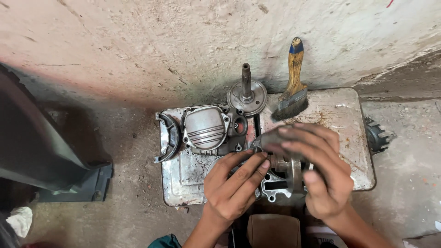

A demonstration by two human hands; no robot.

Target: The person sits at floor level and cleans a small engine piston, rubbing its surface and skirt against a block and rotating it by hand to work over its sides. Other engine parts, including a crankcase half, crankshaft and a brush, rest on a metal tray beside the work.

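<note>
My left hand rests its fingers on a grey metal engine part lying on a flat metal sheet. My right hand is wrapped around a blurred grey cylindrical piece and the upper side of the same part. How the cylindrical piece and the engine part join is hidden by my fingers.
A ribbed engine cover and a curved dark bracket lie on the sheet's left. A flanged shaft stands by the wall. A worn brush leans there. A pale board lies right, with a black gear beside it.
</note>
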